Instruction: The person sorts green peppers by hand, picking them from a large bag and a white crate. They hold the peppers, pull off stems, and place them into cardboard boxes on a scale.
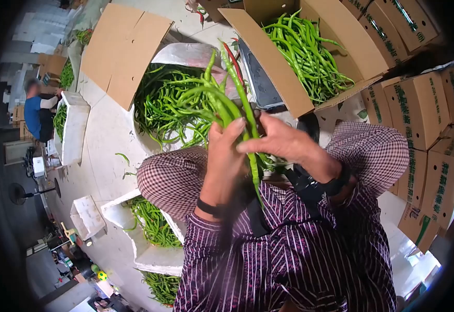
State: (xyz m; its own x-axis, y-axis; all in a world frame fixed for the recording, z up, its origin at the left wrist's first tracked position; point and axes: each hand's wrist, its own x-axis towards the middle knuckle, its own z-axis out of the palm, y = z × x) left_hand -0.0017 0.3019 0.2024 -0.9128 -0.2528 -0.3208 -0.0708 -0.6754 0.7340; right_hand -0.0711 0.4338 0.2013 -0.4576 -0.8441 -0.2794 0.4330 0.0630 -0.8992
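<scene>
A bunch of long green chili peppers (219,99) is wrapped in the fingers of my left hand (224,158), tips fanned out away from me. My right hand (294,145) closes on the same bunch from the other side, its thumb across a long green pepper that hangs down toward my lap. One red chili pepper (233,62) sticks up among the green ones. Right beyond my hands lies a heap of loose green peppers (167,99) in a container lined with a pale sack (188,53). The fingertips of my right hand are partly hidden behind the bunch.
An open cardboard box (359,47) with green peppers stands at upper right, beside a dark tray-like surface (261,78). Stacked cartons (419,109) line the right side. White foam boxes (157,257) with peppers sit at left. A person in blue (39,112) works farther off.
</scene>
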